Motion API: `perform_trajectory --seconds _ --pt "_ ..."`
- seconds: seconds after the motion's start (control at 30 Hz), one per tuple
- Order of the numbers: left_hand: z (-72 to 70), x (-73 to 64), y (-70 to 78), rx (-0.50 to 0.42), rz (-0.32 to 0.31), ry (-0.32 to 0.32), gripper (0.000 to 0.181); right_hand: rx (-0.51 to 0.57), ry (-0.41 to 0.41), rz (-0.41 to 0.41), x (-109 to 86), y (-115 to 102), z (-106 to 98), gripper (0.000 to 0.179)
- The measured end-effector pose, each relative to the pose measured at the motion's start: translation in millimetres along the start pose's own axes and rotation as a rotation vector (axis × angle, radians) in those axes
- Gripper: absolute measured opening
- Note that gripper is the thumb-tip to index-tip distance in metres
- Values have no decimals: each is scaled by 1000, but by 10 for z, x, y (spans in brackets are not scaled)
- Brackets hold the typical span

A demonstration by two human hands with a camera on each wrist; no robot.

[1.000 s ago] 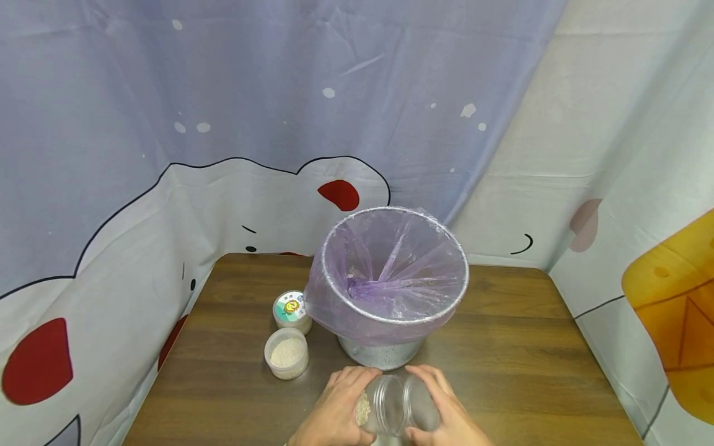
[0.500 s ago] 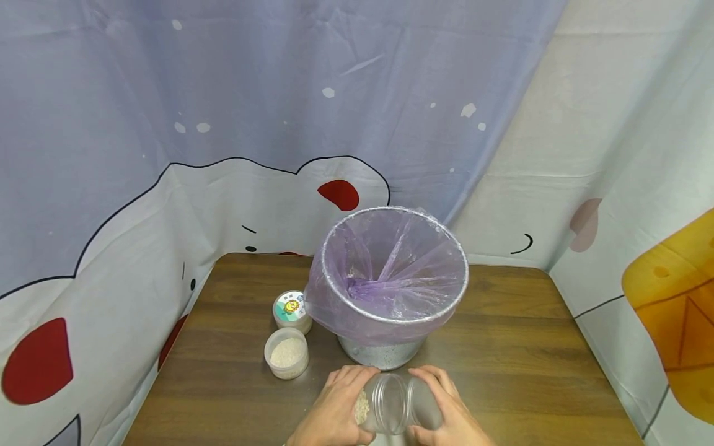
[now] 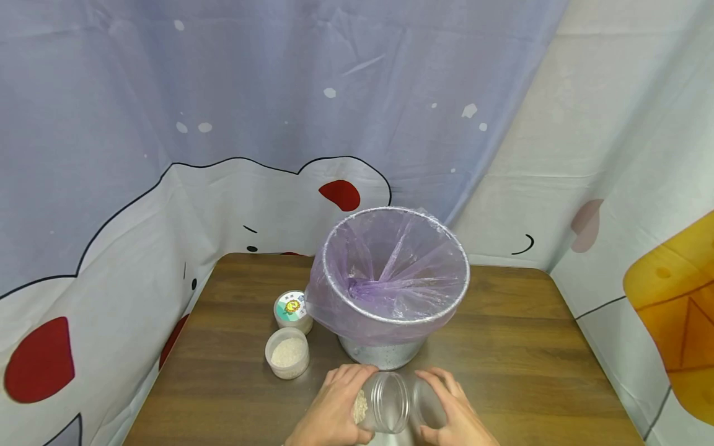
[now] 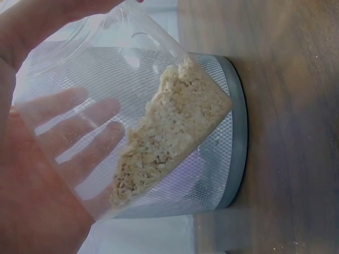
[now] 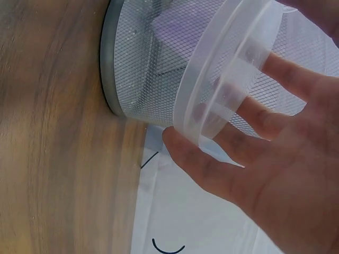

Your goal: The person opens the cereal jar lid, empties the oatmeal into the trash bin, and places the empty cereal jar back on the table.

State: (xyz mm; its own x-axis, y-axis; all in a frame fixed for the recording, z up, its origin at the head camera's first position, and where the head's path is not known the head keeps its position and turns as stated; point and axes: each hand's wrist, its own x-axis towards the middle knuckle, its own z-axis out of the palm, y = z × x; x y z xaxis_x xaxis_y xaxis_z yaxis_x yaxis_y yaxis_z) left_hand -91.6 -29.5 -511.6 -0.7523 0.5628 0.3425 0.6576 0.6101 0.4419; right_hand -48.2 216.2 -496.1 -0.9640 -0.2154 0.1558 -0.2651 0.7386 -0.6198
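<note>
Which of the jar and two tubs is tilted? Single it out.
The clear jar in the left hand, with pale flakes inside; the open tub of white grains and the sticker-topped tub both stand upright on the wood-grain table.

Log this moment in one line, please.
left hand: grips clear jar, flakes inside | right hand: holds lid, apart from jar | lined bin: beyond hands

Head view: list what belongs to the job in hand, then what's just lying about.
Belongs to the job:
Clear jar of pale flakes, in the left hand
Clear lid or cup, in the right hand

Apparently just lying about:
Open tub of white grains
Closed labelled tub
Metal bin with purple bag, possibly on standby
</note>
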Motion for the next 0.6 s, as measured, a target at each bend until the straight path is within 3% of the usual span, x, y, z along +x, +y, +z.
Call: perform_trajectory --seconds 0.23,0.6 --pt "-14 2 9 53 13 30 93 20 -22 43 -10 42 -6 87" --pt "-51 16 29 53 15 47 92 -12 30 83 -21 125 20 91"
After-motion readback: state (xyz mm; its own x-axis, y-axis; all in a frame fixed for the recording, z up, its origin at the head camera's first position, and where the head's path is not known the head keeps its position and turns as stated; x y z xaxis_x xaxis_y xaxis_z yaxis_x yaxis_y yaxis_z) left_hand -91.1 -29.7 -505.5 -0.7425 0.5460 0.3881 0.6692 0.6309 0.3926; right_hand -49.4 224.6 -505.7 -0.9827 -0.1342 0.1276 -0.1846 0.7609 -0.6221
